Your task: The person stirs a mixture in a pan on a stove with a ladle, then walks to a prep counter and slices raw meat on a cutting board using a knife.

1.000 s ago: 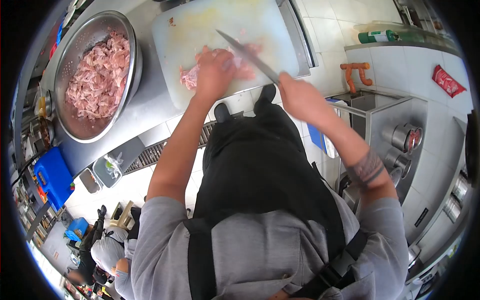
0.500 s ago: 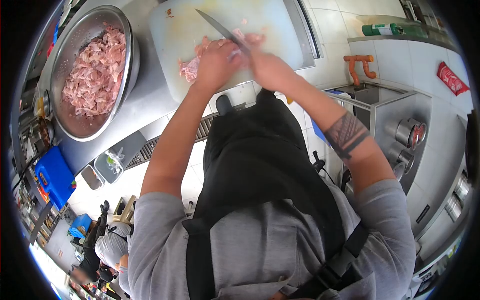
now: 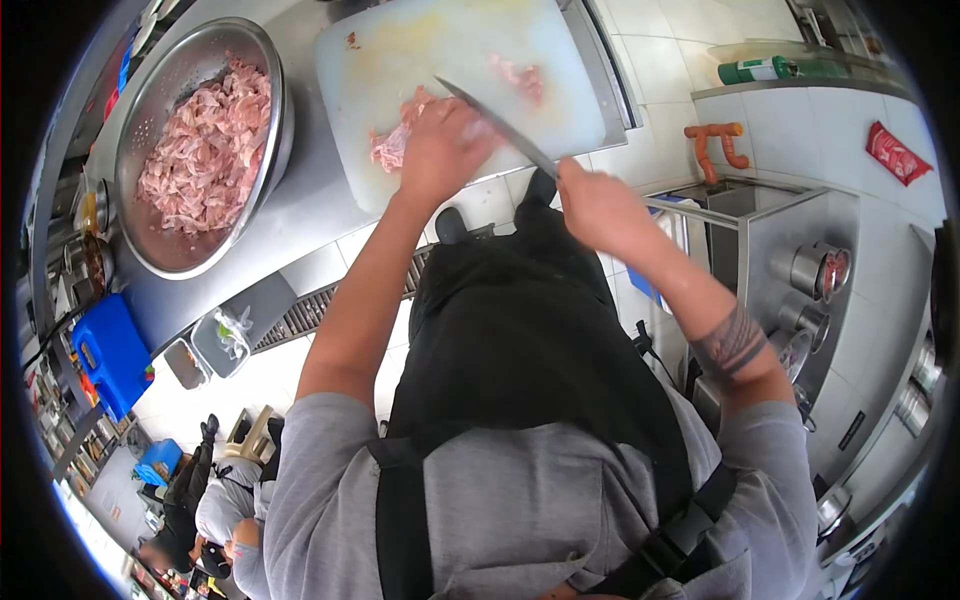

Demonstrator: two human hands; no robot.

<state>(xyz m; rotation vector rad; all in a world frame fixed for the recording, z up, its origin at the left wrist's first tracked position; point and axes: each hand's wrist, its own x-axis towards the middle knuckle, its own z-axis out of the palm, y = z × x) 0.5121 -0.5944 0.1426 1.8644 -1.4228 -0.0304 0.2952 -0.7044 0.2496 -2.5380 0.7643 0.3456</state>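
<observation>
A white cutting board lies on the steel counter. My left hand presses on raw meat, its fingers curled over the piece and partly blurred. In my right hand is the handle of a long knife, whose blade points to the upper left, over the board and just right of my left fingers. A smaller group of meat pieces sits apart on the board, beyond the blade. To the left stands a large perforated metal bowl holding many meat strips.
The steel counter runs along the left. Below it are grey bins and a blue container. Another person is at the lower left. On the right are metal pots and an orange pipe.
My right hand first moved in toward my left hand with the knife, then back out to the right. Some meat now lies separate from the piece under my left hand.
</observation>
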